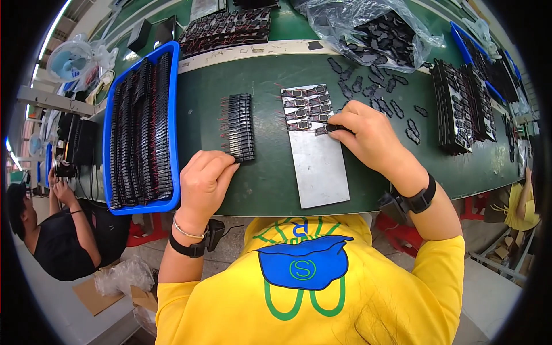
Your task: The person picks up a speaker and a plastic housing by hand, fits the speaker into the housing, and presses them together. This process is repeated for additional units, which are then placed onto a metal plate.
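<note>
My right hand (368, 135) is closed in a pinch on a small black oblong part (323, 130) at the lower end of two columns of such parts. They lie on a silvery flat plate (319, 178), with thin red wires sticking out at its left side. My left hand (207, 181) has its fingers drawn together at the near end of a row of small black wired parts (240, 123) standing packed together on the bench. Its fingertips touch the last part of the row, and the grip is partly hidden.
A blue tray (107, 172) packed with black wired parts stands at left. Loose black flat pieces (376, 89) lie by a clear plastic bag (339, 34). Stacked loaded plates (454, 109) are at right, another batch (224, 31) at the back. A person (69, 236) sits at far left.
</note>
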A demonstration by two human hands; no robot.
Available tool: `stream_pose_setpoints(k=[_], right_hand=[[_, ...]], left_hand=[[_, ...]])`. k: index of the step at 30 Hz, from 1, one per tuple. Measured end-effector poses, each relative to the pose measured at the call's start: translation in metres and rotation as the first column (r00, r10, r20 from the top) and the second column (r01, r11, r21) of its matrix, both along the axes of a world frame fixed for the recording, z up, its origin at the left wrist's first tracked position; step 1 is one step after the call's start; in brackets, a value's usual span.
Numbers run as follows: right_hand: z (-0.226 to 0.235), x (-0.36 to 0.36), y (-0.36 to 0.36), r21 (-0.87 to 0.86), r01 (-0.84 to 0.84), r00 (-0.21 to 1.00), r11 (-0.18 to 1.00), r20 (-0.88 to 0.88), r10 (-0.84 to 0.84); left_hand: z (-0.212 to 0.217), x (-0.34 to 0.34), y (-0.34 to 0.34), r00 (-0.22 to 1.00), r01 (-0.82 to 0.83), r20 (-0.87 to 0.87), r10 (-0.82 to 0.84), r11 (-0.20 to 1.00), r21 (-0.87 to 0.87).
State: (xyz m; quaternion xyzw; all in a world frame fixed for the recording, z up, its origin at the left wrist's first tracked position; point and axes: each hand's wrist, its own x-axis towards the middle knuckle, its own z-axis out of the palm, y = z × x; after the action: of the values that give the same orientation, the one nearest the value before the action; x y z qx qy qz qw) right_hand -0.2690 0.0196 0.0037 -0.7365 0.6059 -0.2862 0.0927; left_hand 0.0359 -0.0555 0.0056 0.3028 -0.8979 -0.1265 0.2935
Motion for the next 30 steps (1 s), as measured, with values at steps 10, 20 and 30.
stream_pose_setpoints(k=[10, 20, 30], right_hand=[[0.022, 0.039, 0.035, -0.213, -0.099, 0.995, 0.972, 0.012, 0.104], [0.021, 0.06, 0.047, -0.261, -0.095, 0.984, 0.961, 0.122, 0.131], [0.006, 0.057, 0.053, -0.242, -0.111, 0.962, 0.964, 0.218, 0.165]], left_hand=[[0.019, -0.029, 0.046, 0.966, 0.188, -0.254, 0.052, 0.531, 0.826], [-0.002, -0.052, 0.045, 0.853, 0.411, -0.447, 0.269, 0.184, 0.893], [0.0, -0.062, 0.05, 0.821, 0.438, -0.459, 0.34, 0.14, 0.888]])
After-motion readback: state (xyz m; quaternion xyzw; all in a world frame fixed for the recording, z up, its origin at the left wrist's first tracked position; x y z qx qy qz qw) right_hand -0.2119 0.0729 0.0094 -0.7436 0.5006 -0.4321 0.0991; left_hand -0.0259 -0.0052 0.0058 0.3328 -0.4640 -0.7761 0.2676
